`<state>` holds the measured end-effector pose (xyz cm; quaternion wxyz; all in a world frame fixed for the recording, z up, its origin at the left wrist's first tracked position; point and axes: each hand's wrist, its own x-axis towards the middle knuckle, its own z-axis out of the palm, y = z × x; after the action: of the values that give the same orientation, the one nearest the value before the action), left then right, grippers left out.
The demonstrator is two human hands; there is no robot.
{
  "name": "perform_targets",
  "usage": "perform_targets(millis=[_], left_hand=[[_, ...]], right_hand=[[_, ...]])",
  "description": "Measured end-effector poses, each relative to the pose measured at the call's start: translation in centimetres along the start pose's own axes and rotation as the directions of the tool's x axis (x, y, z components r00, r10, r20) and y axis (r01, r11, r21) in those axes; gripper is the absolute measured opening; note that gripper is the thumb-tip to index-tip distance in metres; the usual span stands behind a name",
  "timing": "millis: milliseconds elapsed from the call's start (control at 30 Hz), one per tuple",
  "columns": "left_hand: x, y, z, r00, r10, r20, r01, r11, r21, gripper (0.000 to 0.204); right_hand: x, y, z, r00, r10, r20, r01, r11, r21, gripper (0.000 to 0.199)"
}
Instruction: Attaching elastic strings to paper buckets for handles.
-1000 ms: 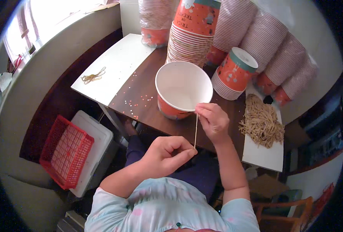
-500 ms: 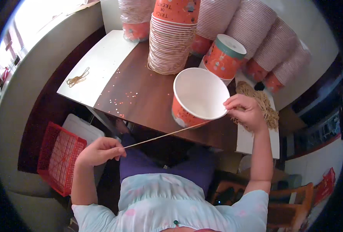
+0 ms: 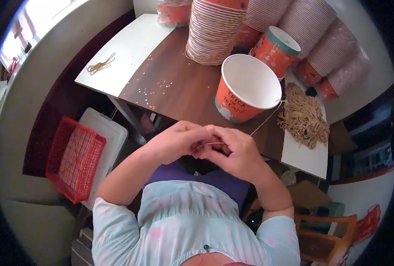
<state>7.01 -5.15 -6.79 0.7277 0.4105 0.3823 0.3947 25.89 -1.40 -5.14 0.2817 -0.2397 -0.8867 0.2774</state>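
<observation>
My left hand (image 3: 177, 141) and my right hand (image 3: 238, 153) meet in front of my waist, with fingers closed on a thin beige cord (image 3: 262, 123). A short length of it shows between my fingers; its end is hidden by them. From my right hand the cord runs up to the rim of an orange paper bucket (image 3: 239, 105), where it is fastened with a small knot or loop on the right side. The bucket stands upright near the table's front edge, its white inside facing up. Neither hand touches it.
Tall nested bucket stacks (image 3: 215, 35) stand at the back, several plastic-wrapped. An upside-down bucket (image 3: 274, 55) is behind mine. A tangled heap of cords (image 3: 304, 117) lies right; a small bundle (image 3: 101, 64) lies left. Paper dots dot the brown tabletop (image 3: 179, 88). A red basket (image 3: 75, 162) sits lower left.
My right hand has left the bucket's rim and moved left and down. My left hand has moved right to meet it. The outstretched cord is now gathered between them.
</observation>
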Motion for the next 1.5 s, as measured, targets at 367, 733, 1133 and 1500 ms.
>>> perform_targets(millis=[367, 733, 1133, 1500], left_hand=[[-0.9, -2.9, -0.7, 0.984, -0.179, 0.019, 0.179, 0.961, -0.209, 0.028], [-1.9, -0.9, 2.1, 0.941, 0.312, -0.133, -0.199, 0.826, 0.528, 0.013], [-0.7, 4.8, 2.6, 0.832, 0.553, 0.050, -0.439, 0.600, 0.669, 0.008], [10.5, 9.5, -5.1, 0.795, 0.596, -0.114, -0.292, 0.540, 0.789, 0.021]], right_hand=[[-1.9, 1.9, 0.0, 0.963, 0.082, -0.255, -0.075, 0.996, 0.039, 0.005], [-1.6, 1.4, -1.5, 0.999, 0.034, -0.034, -0.019, 0.923, 0.384, 0.054], [1.1, -0.5, -4.6, 0.997, 0.050, -0.064, -0.031, 0.960, 0.278, 0.009], [11.0, 7.3, -10.2, 0.973, 0.217, -0.077, -0.222, 0.973, -0.058, 0.015]])
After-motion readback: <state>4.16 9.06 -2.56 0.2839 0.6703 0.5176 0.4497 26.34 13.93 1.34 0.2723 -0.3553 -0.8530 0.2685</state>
